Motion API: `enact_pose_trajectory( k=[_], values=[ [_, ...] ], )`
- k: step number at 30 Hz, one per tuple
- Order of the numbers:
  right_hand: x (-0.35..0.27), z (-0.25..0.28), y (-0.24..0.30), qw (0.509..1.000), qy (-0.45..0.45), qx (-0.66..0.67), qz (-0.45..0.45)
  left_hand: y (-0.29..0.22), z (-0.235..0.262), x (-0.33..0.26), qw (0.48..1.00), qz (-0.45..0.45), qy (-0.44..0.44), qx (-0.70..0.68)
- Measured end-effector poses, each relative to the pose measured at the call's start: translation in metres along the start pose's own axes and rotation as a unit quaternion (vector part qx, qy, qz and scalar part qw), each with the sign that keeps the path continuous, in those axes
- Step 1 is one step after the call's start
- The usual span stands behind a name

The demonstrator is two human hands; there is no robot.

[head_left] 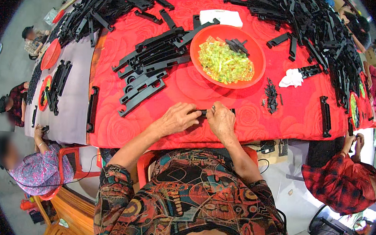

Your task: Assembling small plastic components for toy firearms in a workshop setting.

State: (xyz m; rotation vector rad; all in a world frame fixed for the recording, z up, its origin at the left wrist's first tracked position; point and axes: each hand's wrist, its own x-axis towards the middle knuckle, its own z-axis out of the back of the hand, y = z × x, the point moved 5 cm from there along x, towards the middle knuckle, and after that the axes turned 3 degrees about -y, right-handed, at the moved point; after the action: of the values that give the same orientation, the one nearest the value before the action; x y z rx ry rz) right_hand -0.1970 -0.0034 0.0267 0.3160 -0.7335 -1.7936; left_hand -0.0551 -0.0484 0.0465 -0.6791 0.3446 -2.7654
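Note:
At the table's near edge, my left hand (pixel 180 117) is closed, fingers bent around one end of a black plastic strip (pixel 204 113). My right hand (pixel 221 121) pinches the same strip farther right, its thumb and fingers pressed together. Both hands hide most of the strip; a dark end shows just past the right hand. Beyond the left hand lies a stack of long black plastic bodies (pixel 144 81) with round cutouts, resembling spirit level bodies. A red-orange bowl (pixel 256 75) holds many small yellow-green clear vials (pixel 227 64) and a few black pieces.
Small black pieces (pixel 271 96) lie right of the bowl, near a crumpled white tissue (pixel 291 78). A white packet (pixel 221 17) sits behind the bowl. Heaps of black bodies (pixel 293 15) line the red tablecloth's (pixel 186 135) far side. People sit at left and right.

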Motion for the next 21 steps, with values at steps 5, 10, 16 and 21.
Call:
enact_pose_trajectory(
  k=[5, 10, 16, 21],
  values=[
    [0.000, 0.002, 0.000, 1.000, -0.003, 0.004, 0.007, 0.007, -0.008, 0.001, 0.996, -0.035, 0.077, -0.007],
    [-0.001, 0.005, 0.002, 1.000, 0.001, 0.006, 0.013, 0.013, -0.011, -0.005, 0.997, -0.044, 0.059, -0.025],
    [0.001, 0.003, -0.001, 0.999, -0.001, 0.032, 0.019, 0.017, -0.011, -0.001, 0.996, -0.038, 0.054, -0.066],
    [0.001, 0.005, 0.001, 0.999, -0.004, 0.030, 0.012, 0.021, -0.014, 0.001, 0.992, -0.037, 0.074, -0.092]
  ],
)
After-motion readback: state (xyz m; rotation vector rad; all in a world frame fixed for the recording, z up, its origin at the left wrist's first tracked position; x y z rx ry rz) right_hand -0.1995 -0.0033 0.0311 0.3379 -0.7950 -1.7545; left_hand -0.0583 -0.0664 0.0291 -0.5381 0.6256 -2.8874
